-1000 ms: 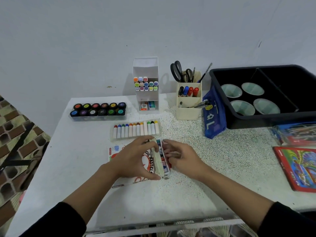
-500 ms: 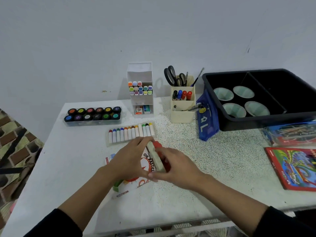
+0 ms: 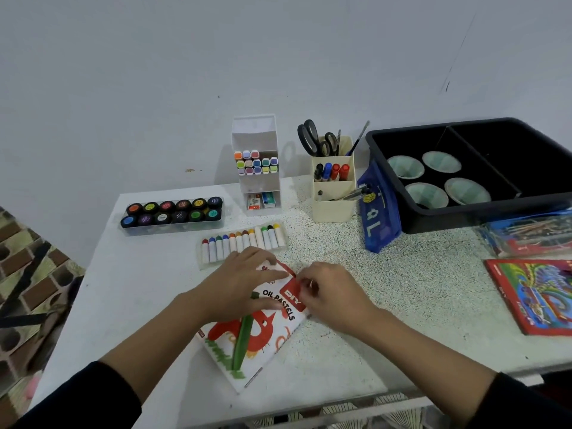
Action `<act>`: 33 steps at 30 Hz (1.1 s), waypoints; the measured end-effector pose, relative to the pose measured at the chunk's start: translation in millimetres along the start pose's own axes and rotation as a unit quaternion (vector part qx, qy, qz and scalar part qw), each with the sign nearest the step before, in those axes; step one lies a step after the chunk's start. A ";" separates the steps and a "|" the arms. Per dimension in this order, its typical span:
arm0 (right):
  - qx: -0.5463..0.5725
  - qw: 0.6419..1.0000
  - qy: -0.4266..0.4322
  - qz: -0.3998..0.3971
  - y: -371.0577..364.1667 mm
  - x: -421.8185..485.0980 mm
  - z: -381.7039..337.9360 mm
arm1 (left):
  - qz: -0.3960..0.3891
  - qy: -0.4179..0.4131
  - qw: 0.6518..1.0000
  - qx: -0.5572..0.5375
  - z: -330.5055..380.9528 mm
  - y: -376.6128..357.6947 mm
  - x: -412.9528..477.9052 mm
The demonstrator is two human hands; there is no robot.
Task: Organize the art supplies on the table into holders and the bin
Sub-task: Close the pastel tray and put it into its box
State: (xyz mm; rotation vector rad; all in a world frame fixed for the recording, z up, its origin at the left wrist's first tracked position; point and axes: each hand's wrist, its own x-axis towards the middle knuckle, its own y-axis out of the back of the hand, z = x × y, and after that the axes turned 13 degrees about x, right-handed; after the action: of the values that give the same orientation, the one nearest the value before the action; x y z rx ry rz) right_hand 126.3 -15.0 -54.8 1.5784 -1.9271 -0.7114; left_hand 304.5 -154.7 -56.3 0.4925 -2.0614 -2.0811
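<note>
A white oil pastels box (image 3: 247, 339) with a red and green drawing lies flat at the table's front middle. My left hand (image 3: 238, 283) presses on its far left part. My right hand (image 3: 332, 292) pinches the red flap at the box's far right corner. Just behind lies a clear tray of pastel sticks (image 3: 243, 241). A black bin (image 3: 464, 212) with several pale bowls stands at the back right.
A tray of paint jars (image 3: 171, 213) sits at the back left, a white marker holder (image 3: 257, 168) and a cream holder (image 3: 332, 193) with scissors and pens at the back. A blue pouch (image 3: 379, 218) leans on the bin. Red books (image 3: 535, 292) lie at the right.
The pastels box stood on edge between my hands; now it lies flat, lid face up. My right hand has shifted to its red flap.
</note>
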 end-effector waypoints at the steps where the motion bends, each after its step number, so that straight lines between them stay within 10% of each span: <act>1: -0.010 1.000 -0.007 -0.015 -4.0 -1.9 -1.8 | -0.001 -0.010 1.000 -0.002 -2.5 -1.6 1.0; 19: -0.020 0.994 -0.075 -0.083 -15.7 -2.9 -13.9 | 0.109 0.008 0.994 -0.007 2.6 -22.4 -4.0; 33: -0.004 0.987 -0.115 -0.108 -6.5 19.3 -18.8 | -0.113 -0.008 0.990 -0.088 -4.1 15.6 14.9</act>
State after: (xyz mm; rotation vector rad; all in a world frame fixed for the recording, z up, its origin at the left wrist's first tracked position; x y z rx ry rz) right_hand 140.8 -36.1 -44.5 1.7845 -1.9248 -1.0316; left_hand 290.3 -164.2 -42.4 0.7111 -1.8828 -2.3748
